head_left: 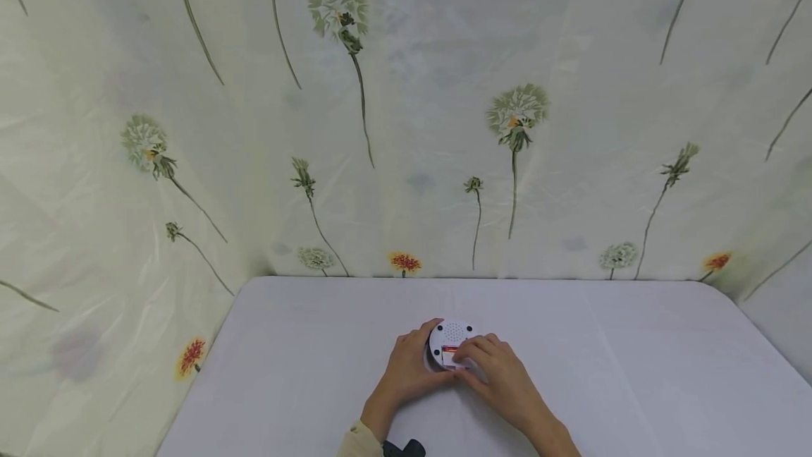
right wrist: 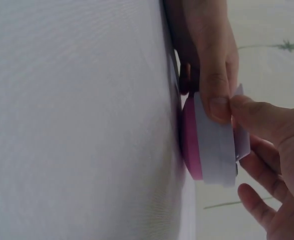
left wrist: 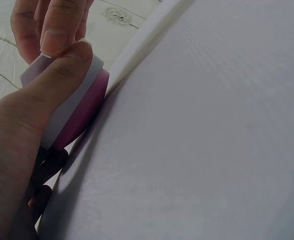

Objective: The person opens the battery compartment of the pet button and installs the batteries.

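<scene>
A round white device (head_left: 453, 330) with a pink lower part lies with its back facing up on the table. Its back shows a patch of small speaker holes and dark round feet. My left hand (head_left: 408, 367) grips it from the left, the thumb along its near side and the fingers round the far side. In the right wrist view a thin white battery cover (right wrist: 243, 142) stands tilted out from the back, pinched by my right hand (head_left: 501, 378). Beside the right fingertips, a red and yellow battery (head_left: 449, 349) shows in the compartment.
A white cloth covers the table (head_left: 634, 358). Behind and at the left hangs a pale curtain (head_left: 419, 104) printed with dandelions. A dark strap piece (head_left: 404, 448) sits by the left sleeve (head_left: 359, 441).
</scene>
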